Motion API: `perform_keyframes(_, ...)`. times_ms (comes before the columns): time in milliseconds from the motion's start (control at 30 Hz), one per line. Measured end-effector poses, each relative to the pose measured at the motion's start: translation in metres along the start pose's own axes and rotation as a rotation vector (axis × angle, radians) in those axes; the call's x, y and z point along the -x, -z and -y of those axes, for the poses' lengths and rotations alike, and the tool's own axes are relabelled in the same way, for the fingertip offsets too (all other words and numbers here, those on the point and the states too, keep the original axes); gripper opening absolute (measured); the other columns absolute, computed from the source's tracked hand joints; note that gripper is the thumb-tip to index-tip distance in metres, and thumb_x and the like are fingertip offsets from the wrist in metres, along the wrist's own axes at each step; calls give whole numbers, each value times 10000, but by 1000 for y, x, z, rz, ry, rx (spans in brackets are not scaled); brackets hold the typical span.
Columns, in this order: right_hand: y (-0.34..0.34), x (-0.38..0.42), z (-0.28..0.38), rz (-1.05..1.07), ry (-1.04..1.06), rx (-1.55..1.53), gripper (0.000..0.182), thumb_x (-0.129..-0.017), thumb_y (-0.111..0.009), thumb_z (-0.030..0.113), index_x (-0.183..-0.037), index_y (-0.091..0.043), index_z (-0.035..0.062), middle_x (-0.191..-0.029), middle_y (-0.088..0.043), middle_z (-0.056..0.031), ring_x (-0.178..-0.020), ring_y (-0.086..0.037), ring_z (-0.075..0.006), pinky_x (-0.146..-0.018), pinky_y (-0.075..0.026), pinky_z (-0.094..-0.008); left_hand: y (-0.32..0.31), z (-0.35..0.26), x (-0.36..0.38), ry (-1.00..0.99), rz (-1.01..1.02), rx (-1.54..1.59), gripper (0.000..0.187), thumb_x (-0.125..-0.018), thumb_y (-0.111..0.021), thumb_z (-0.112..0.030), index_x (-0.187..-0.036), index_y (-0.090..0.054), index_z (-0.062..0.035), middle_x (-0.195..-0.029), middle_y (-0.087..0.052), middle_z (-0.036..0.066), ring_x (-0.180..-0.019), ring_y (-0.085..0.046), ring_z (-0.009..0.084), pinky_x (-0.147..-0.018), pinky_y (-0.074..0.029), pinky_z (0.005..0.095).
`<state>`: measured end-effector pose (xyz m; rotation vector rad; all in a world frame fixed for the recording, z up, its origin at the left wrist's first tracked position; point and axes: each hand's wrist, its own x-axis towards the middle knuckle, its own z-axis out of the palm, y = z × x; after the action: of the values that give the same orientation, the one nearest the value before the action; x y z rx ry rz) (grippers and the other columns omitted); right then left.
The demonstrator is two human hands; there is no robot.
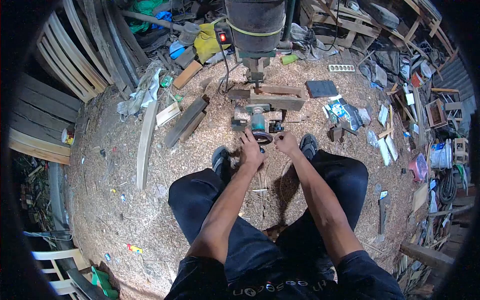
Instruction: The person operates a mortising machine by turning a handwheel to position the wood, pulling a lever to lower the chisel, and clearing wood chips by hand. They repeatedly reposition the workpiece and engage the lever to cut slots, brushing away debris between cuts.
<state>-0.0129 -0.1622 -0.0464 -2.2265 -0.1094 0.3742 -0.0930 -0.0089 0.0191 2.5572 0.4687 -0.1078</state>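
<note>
My left hand is at the left rim of a dark handwheel, its fingers curled over the edge. My right hand is closed just right of the wheel; what sits in its fingers is too small to make out. Behind the wheel is the greenish metal body of a vise. A wooden workpiece with a long recess lies across the vise. Above it stands a drilling or mortising machine, its bit pointing down at the left part of the wood.
Wood shavings cover the floor. Dark timber blocks and a long pale board lie at left. A dark flat block and a power strip lie at right. A switch glows red on the machine.
</note>
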Motion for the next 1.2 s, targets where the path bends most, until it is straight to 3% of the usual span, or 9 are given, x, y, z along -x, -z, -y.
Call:
perform_keyframes(133,-2,-4,-9,17,-8,-24,169,-764,-611,164,-812,-728,52,-848,-681,-244,-837,-671,-412,-784,-531,-471,16,7,-1,-69,46,71,1173,-598,-909,-253,-1463,-159,5,-1417,-315,285,-1312,-400,452,-1071,-415,469)
perform_keyframes(233,3,2,-4,-11,120,64,155,-787,-598,125,-841,-711,33,-719,-701,-138,-659,-698,-228,-655,-540,-362,17,45,-17,-331,123,328,1153,-565,-942,-252,-1460,-243,-51,-1343,-402,256,-1223,-482,431,-1007,-461,478)
perform_keyframes(333,2,1,-4,-3,82,83,155,-787,-596,127,-842,-705,33,-713,-697,-133,-668,-692,-229,-661,-538,-362,24,44,-21,-347,136,255,1107,-543,-954,-269,-1416,-299,-82,-1324,-424,235,-1212,-486,431,-997,-463,474)
perform_keyframes(433,1,-4,-8,25,81,27,169,-751,-609,141,-816,-735,50,-838,-687,-232,-838,-676,-402,-772,-533,-453,23,16,-8,-161,46,72,1123,-506,-948,-429,-1361,-328,-46,-1308,-452,225,-1229,-495,412,-1020,-425,526)
perform_keyframes(800,17,24,-4,347,340,48,347,-702,-722,189,-1006,-688,25,-918,-700,-210,-846,-688,-332,-761,-533,-397,9,1,-6,-31,-33,-166,1189,-472,-895,-615,-1379,-355,-66,-1346,-437,218,-1295,-429,406,-1027,-383,600)
perform_keyframes(1000,11,30,19,368,208,94,549,-667,-854,396,-966,-675,-28,-891,-700,-208,-853,-677,-368,-800,-524,-439,16,41,-22,-337,74,356,897,-786,-740,-568,-1395,-345,-40,-1320,-421,288,-1192,-486,482,-1007,-424,509)
perform_keyframes(1033,8,32,21,236,224,131,595,-673,-855,368,-1047,-623,-32,-938,-688,-222,-892,-668,-380,-827,-521,-443,11,45,-23,-310,103,335,713,-916,-603,-519,-1400,-356,-58,-1315,-425,303,-1191,-484,484,-1006,-412,523)
perform_keyframes(1133,-7,39,16,-162,256,240,789,-690,-856,284,-1292,-466,-45,-1078,-651,-262,-1007,-642,-415,-907,-511,-454,4,52,-27,-333,92,446,640,-957,-553,-484,-1407,-359,-72,-1326,-433,301,-1215,-473,474,-1033,-396,505)
perform_keyframes(1200,-5,30,16,33,383,219,907,-687,-838,256,-1364,-336,-78,-1129,-621,-282,-1053,-624,-418,-931,-499,-451,5,53,-27,-346,93,436,605,-977,-527,-456,-1412,-356,-70,-1337,-436,294,-1234,-465,463,-1051,-382,491)
